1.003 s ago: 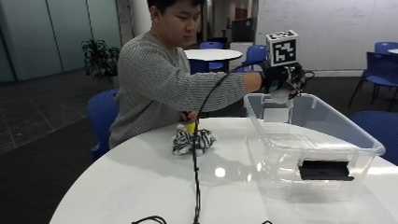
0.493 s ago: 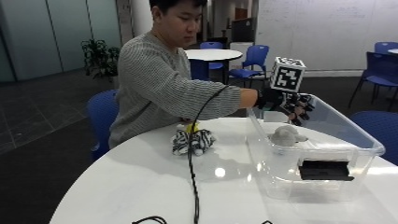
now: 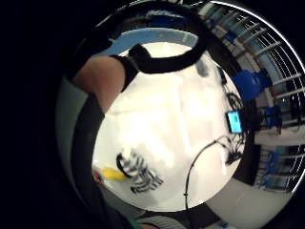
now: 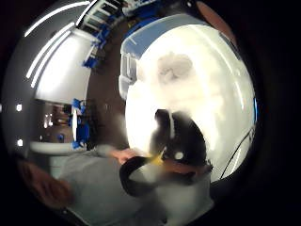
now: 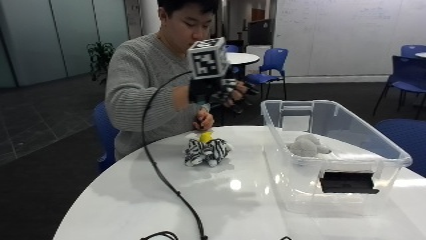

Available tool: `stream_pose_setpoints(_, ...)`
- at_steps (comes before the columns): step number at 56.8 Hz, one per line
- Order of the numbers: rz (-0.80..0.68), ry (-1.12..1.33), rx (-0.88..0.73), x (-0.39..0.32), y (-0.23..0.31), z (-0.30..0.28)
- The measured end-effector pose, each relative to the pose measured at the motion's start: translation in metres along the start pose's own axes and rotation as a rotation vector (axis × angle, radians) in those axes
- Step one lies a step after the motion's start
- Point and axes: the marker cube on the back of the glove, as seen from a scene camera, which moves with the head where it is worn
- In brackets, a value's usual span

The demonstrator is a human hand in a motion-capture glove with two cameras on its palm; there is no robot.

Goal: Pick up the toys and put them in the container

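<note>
1. Grip [image 5: 216, 92]: gloved right hand in the air above zebra toy [image 5: 207, 151], fingers relaxed, holding nothing.
2. Zebra toy on tabletop [image 5: 133, 200] near person's edge, beside bare hand [image 5: 203, 120].
3. Grey toy [image 5: 307, 145] inside clear container [image 5: 373, 150] at right.

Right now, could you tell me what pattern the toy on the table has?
Black-and-white stripes on the toy, clearest in the outside view.

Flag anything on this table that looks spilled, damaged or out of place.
Nothing is spilled or damaged. The grey plush toy lies inside the clear plastic container. The striped black-and-white plush toy lies on the round white table, outside the container.
</note>
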Motion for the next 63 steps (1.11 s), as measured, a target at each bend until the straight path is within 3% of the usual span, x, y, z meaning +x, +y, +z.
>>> stream_pose_setpoints(6,0.141,0.083,0.049,0.013,0.071,0.006)
stream_pose_setpoints(12,0.204,0.096,0.044,0.024,0.103,0.017)
stream_pose_setpoints(25,0.226,0.121,-0.025,0.031,0.106,0.091)
stream_pose_setpoints(34,0.238,0.248,-0.209,0.032,0.114,0.174)
stream_pose_setpoints(38,0.254,0.267,-0.184,0.035,0.115,0.188)
stream_pose_setpoints(55,0.228,0.218,-0.004,0.034,0.111,0.187)
stream_pose_setpoints(63,0.187,0.140,0.076,0.023,0.089,0.122)
